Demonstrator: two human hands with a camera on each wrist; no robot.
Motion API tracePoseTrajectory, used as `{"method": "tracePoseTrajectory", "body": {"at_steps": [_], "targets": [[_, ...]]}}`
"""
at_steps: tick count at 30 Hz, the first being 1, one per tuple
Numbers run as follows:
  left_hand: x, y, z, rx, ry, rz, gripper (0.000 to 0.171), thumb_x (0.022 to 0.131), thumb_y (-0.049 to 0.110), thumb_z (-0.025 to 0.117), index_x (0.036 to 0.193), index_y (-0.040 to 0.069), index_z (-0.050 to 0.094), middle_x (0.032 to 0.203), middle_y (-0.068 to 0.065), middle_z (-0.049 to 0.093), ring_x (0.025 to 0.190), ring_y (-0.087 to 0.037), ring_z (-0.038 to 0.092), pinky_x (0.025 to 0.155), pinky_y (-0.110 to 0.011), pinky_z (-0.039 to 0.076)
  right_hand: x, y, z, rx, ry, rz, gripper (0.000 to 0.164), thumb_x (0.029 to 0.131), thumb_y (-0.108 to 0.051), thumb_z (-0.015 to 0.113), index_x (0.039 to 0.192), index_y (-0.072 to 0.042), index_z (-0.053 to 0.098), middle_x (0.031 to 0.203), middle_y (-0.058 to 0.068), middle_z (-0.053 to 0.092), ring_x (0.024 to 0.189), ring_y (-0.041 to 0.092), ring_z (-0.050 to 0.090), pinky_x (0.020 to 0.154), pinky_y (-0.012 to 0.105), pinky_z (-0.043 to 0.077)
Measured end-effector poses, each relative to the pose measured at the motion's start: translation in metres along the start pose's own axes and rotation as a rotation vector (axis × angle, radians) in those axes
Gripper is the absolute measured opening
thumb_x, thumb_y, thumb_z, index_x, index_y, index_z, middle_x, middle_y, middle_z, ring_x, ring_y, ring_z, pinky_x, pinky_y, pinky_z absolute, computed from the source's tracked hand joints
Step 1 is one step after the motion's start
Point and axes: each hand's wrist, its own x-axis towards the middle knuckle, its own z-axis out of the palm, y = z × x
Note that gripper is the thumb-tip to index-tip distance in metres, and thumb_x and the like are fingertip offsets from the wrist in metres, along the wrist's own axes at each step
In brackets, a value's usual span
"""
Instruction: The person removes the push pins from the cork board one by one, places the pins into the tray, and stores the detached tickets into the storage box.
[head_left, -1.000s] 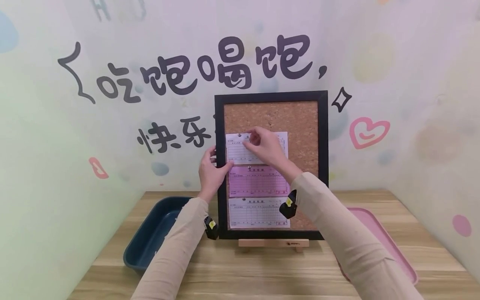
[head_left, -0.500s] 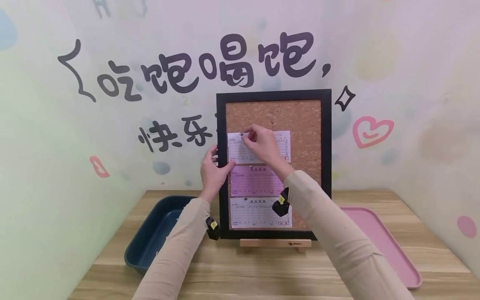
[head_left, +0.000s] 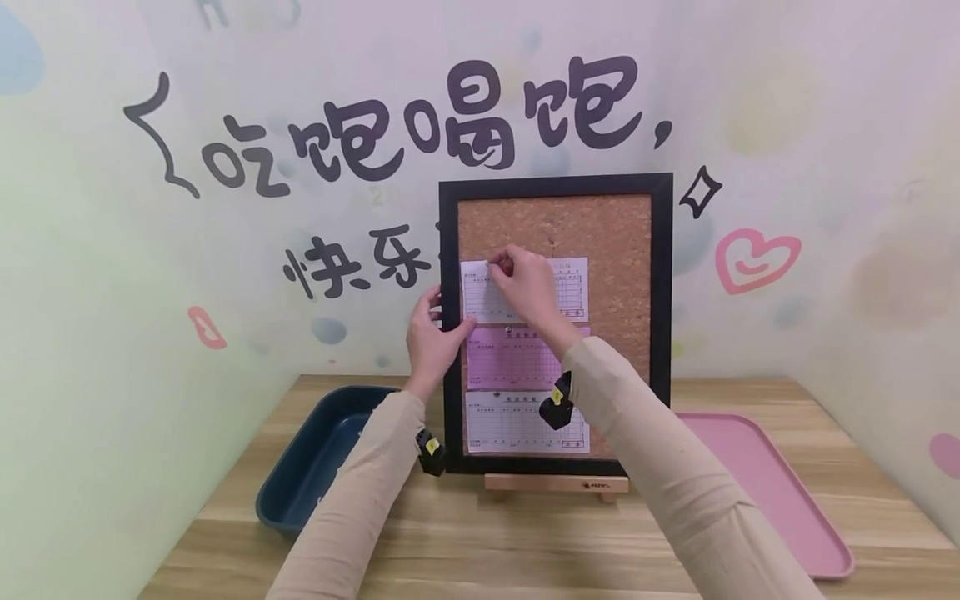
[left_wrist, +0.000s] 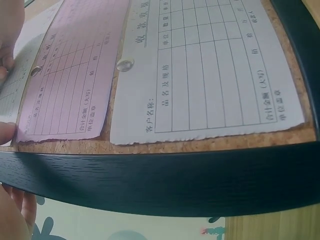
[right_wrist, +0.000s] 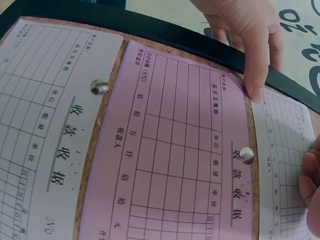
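A black-framed cork board [head_left: 555, 223] stands upright on a small wooden easel [head_left: 557, 483]. Pinned down its left side are a white receipt slip [head_left: 480, 298], a pink slip [head_left: 504, 363] and a lower white slip [head_left: 506, 427]. Round silver thumbtacks hold the pink slip [right_wrist: 246, 155] and the lower slip [right_wrist: 99, 87]. My left hand [head_left: 432, 343] grips the frame's left side, thumb on the front and fingers behind. At the top slip's upper edge, my right hand [head_left: 527, 285] pinches its thumbtack between thumb and forefinger; the fingers mostly hide the tack.
A dark blue tub [head_left: 283, 492] stands on the wooden table [head_left: 450, 546] at the left, partly behind my left sleeve. To the right lies a pink tray [head_left: 783, 492], partly under my right forearm. A wall with painted lettering [head_left: 480, 117] rises behind the board.
My right hand's fingertips have closed in on the top slip's thumbtack, which showed uncovered before. The left hand keeps its hold on the frame. The whole head view has shifted slightly.
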Motion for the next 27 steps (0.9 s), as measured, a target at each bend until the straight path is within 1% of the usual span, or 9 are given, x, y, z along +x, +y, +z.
{"method": "tracePoseTrajectory", "body": {"at_steps": [3,7,11,19,27], "targets": [[0.0,0.001,0.0001,-0.002,0.002,-0.002,0.064,0.071,0.018,0.076,0.127,0.005,0.047,0.117,-0.014,0.056,0.094,-0.029,0.057,0.084,-0.038,0.047,0.0007,-0.0036,-0.0009,-0.014,-0.003,0.03,0.013,0.087,-0.015,0.059,0.093,-0.006,0.066,0.08,0.006,0.066,0.067,0.015,0.057,0.059,0.024,0.042],[0.0002,0.0014,0.0001,-0.007,0.0,-0.005,0.064,0.071,0.018,0.076,0.127,0.004,0.047,0.117,-0.014,0.057,0.094,-0.03,0.057,0.084,-0.038,0.047,0.002,-0.0068,-0.0018,-0.003,-0.017,0.074,0.014,0.086,-0.016,0.059,0.093,-0.006,0.065,0.08,0.006,0.066,0.067,0.016,0.056,0.059,0.024,0.041],[0.0002,0.0013,0.0005,-0.017,-0.005,-0.01,0.064,0.072,0.018,0.076,0.127,0.004,0.047,0.118,-0.015,0.056,0.095,-0.03,0.056,0.085,-0.04,0.047,0.0024,-0.0077,-0.003,0.002,-0.036,0.099,0.013,0.087,-0.016,0.059,0.093,-0.006,0.065,0.08,0.006,0.065,0.068,0.017,0.056,0.059,0.024,0.04],[-0.0008,0.002,-0.0004,-0.021,-0.019,-0.01,0.064,0.073,0.019,0.076,0.128,0.005,0.046,0.119,-0.013,0.055,0.096,-0.028,0.056,0.085,-0.037,0.047,0.0027,-0.0084,-0.0041,0.001,-0.043,0.118,0.014,0.086,-0.017,0.059,0.092,-0.007,0.065,0.078,0.005,0.064,0.066,0.017,0.055,0.058,0.024,0.037],[-0.0011,0.0017,-0.0002,-0.018,-0.017,-0.019,0.064,0.073,0.019,0.075,0.128,0.005,0.046,0.119,-0.013,0.055,0.097,-0.028,0.056,0.085,-0.037,0.047,0.0013,-0.008,-0.0054,0.016,-0.047,0.102,0.013,0.087,-0.017,0.058,0.091,-0.007,0.064,0.077,0.006,0.063,0.065,0.017,0.054,0.059,0.024,0.037]]}}
